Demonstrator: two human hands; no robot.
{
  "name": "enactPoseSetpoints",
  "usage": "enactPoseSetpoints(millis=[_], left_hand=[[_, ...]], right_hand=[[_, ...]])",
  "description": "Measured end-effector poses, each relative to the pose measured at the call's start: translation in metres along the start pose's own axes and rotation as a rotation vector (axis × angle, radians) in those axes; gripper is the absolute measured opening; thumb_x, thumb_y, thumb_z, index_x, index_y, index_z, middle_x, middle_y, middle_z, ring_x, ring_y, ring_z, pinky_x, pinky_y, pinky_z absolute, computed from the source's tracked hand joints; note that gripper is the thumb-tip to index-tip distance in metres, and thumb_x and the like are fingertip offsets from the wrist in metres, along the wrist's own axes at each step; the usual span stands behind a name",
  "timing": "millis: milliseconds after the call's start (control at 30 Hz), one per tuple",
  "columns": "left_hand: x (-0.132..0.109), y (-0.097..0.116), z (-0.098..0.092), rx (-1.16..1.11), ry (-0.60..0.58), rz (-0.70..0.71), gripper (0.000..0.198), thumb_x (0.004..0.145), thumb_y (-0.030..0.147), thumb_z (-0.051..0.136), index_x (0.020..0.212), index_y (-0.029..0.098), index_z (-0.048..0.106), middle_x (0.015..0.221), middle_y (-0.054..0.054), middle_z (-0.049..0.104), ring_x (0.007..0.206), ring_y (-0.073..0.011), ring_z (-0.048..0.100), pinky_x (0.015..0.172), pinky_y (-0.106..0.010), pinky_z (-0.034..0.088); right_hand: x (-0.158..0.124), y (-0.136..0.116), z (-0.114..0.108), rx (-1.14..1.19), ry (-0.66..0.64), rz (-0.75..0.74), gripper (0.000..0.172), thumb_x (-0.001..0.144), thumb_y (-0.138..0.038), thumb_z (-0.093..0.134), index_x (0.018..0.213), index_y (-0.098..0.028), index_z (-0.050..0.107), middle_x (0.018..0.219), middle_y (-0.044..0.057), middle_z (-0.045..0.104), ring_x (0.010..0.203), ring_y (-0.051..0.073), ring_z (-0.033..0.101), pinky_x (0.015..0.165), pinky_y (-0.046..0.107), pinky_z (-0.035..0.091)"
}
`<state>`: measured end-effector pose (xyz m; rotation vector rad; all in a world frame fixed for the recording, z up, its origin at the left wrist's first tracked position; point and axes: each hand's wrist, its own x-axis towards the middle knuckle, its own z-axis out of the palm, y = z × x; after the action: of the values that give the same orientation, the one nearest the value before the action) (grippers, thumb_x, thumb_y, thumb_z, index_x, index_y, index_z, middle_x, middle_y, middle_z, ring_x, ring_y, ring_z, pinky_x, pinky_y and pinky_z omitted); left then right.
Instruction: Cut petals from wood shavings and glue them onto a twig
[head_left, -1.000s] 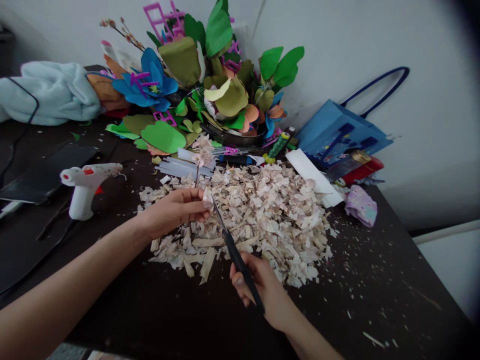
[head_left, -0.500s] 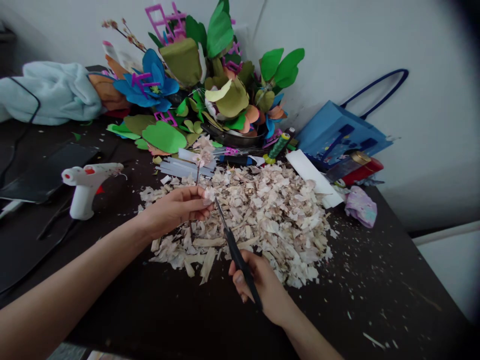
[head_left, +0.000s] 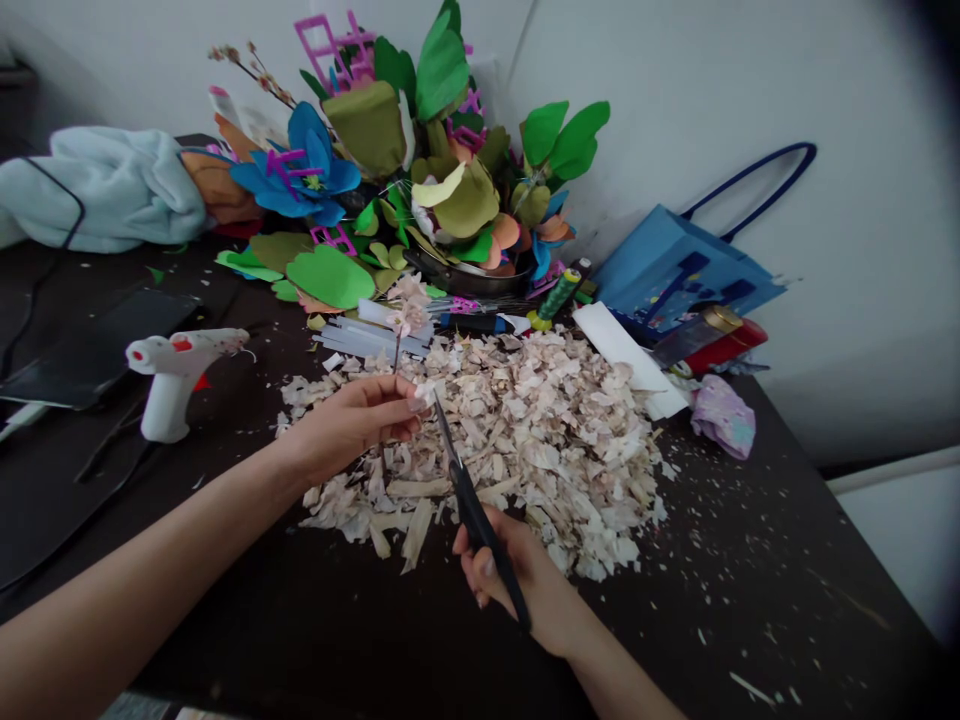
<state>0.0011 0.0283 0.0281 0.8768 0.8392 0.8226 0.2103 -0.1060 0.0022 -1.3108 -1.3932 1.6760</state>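
Observation:
Between the fingertips of my left hand (head_left: pixel 375 410) is a small whitish petal-like scrap (head_left: pixel 428 390). A thin brown stem with a pale pink flower (head_left: pixel 409 305) at its top passes behind those fingers and comes out below; whether the hand grips it is hard to see. My right hand (head_left: pixel 517 575) is wrapped round the black handles of a pair of scissors (head_left: pixel 471 500). The blades point up and left, their tips at the edge of the scrap, looking nearly closed. Under both hands spreads a wide heap of pale dried scraps (head_left: pixel 555 430).
A white glue gun (head_left: pixel 169 380) stands at left near translucent glue sticks (head_left: pixel 367 335). Colourful cut-out leaves and flowers (head_left: pixel 330 275) crowd the back. Green thread (head_left: pixel 555 298), a white strip (head_left: pixel 630 360), a blue bag (head_left: pixel 675 265) and a crumpled purple cloth (head_left: pixel 722 415) lie toward the right.
The scrap in my left fingers shows a little more and sits slightly further right. My right hand and the scissors have shifted slightly, with the handles looking closer together.

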Motion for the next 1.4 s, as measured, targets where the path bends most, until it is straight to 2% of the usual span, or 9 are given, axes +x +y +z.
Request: enactPoseSetpoints(millis=[333,633,900,1133,1400], left_hand=[[0.000,0.002,0.001,-0.006,-0.016,0.016,0.030,0.064,0.033,0.085,0.073,0.016,0.062,0.070,-0.002,0.066,0.062,-0.0107,0.059,0.058,-0.022,0.047],[0.002,-0.001,0.001,-0.097,0.082,0.003,0.031,0.059,0.029,0.088,0.074,0.016,0.064,0.063,0.004,0.060,0.058,-0.0076,0.056,0.055,-0.018,0.047],[0.003,-0.004,-0.002,-0.117,0.066,0.015,0.026,0.065,0.025,0.085,0.073,0.016,0.062,0.064,0.002,0.064,0.060,-0.0092,0.061,0.059,-0.019,0.052],[0.001,-0.005,0.004,-0.174,0.112,0.025,0.021,0.067,0.020,0.082,0.075,0.015,0.064,0.067,0.000,0.066,0.065,-0.0108,0.065,0.062,-0.019,0.054],[0.001,-0.010,0.002,-0.183,0.051,0.007,0.016,0.073,0.020,0.079,0.075,0.015,0.063,0.071,-0.003,0.070,0.069,-0.0120,0.067,0.066,-0.020,0.057]], right_hand=[[0.002,-0.003,0.000,0.022,0.019,0.006,0.056,0.079,-0.073,0.054,0.084,-0.017,0.051,0.064,-0.002,0.047,0.052,0.010,0.044,0.050,0.024,0.038],[0.003,-0.001,0.000,0.042,0.013,-0.001,0.057,0.078,-0.073,0.054,0.084,-0.016,0.052,0.064,-0.002,0.048,0.052,0.010,0.045,0.049,0.023,0.039],[0.002,-0.001,0.000,0.050,0.026,-0.002,0.057,0.079,-0.072,0.054,0.084,-0.015,0.052,0.063,-0.002,0.048,0.051,0.009,0.044,0.049,0.023,0.038],[0.004,0.000,0.001,0.043,0.029,0.017,0.055,0.079,-0.071,0.055,0.084,-0.016,0.052,0.064,-0.002,0.048,0.051,0.009,0.045,0.049,0.023,0.039],[0.004,-0.001,0.001,0.078,0.027,0.022,0.052,0.080,-0.067,0.059,0.082,-0.016,0.053,0.062,-0.003,0.048,0.052,0.009,0.045,0.050,0.022,0.040]])
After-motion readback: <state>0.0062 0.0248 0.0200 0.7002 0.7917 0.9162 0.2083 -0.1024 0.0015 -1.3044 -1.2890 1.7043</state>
